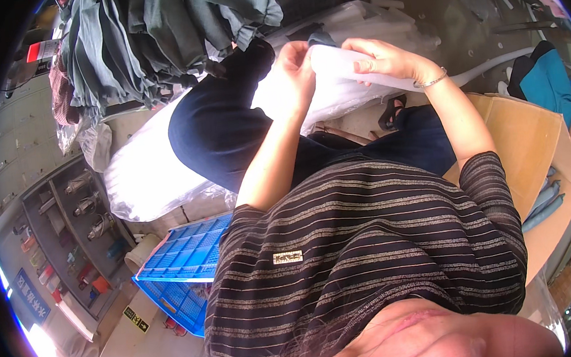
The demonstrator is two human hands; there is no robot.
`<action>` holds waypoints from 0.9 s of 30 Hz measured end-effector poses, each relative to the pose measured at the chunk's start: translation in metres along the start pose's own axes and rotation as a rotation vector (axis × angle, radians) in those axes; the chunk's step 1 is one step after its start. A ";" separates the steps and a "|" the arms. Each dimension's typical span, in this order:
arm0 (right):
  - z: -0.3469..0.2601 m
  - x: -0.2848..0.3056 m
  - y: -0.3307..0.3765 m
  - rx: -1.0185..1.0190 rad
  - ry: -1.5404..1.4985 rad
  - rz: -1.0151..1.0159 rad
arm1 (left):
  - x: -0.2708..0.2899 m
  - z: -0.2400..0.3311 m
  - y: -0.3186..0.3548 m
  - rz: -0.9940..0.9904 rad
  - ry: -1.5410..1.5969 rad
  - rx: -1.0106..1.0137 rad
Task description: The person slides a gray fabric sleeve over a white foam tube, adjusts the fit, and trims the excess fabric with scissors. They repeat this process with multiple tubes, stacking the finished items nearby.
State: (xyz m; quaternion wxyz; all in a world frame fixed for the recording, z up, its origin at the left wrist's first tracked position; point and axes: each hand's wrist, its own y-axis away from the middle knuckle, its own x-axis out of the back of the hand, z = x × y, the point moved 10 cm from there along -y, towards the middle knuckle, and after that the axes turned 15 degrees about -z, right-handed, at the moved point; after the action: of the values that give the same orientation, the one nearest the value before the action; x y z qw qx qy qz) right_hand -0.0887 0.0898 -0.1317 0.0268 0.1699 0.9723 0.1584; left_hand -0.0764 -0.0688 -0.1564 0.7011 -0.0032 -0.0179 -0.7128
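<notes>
While both hands support it, the white sleeve [333,62] sits above the plastic-wrapped bundle [147,166], its tail appearing to run past the upper edge of the cardboard box [526,122]. My left hand [296,73] pinches the sleeve's left end, beside a dark cloth piece [321,39]; whether that cloth enters the sleeve, I cannot tell. My right hand [389,61] curls around the sleeve, thumb on top, fingers beneath. I judge the material light, limp and slightly slippery, prone to creasing; the end edge and the flattened width behind it offer the surest hold. Grey-green cloth pieces [154,38] hang over the bundle's upper edge. A blue crate [183,252] stands below its lower edge.
</notes>
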 end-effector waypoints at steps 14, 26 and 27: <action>-0.008 0.013 0.011 0.085 0.252 0.390 | -0.012 0.031 0.006 -0.124 -0.158 -0.121; -0.005 0.029 0.018 0.067 0.396 0.730 | -0.027 0.092 0.019 -0.007 -0.760 -0.491; -0.003 0.029 0.017 0.053 0.409 0.763 | -0.029 0.092 0.019 -0.011 -0.787 -0.477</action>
State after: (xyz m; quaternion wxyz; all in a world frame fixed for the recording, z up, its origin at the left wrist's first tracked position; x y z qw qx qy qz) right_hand -0.1114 0.1139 -0.1236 -0.2314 0.4830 0.8287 0.1624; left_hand -0.0591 -0.0373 -0.0649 0.6168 -0.4348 -0.1182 -0.6454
